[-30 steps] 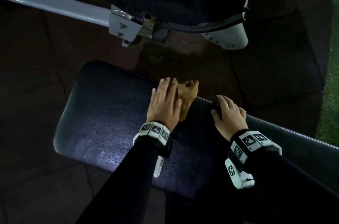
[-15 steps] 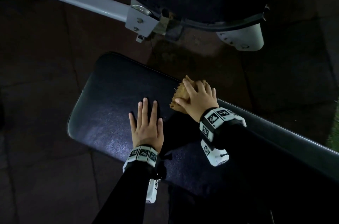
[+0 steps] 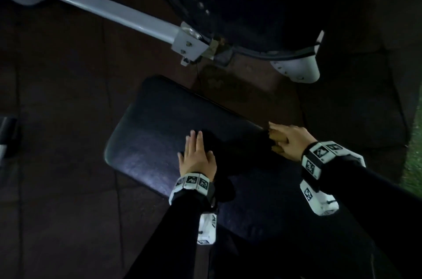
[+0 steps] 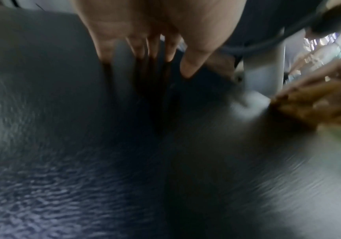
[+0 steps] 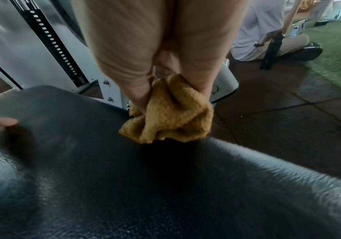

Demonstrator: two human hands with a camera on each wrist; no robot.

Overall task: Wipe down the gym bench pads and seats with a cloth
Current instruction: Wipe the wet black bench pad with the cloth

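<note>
We wear long black sleeves [image 3: 173, 228] on both arms. White wristbands [image 3: 193, 181] carry square black-and-white marker tiles. White camera block [image 3: 319, 201] hangs under each wrist, also marker-printed.

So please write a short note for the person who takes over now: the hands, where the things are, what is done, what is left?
Left hand: open, flat on the bench pad, steadying it.
Right hand: fingers grip the bunched brown cloth at the pad's far edge.
Done: cannot be judged; the pad shows no clear wiped trace.
Left: wipe across the whole pad, then the other pads and seats.
</note>
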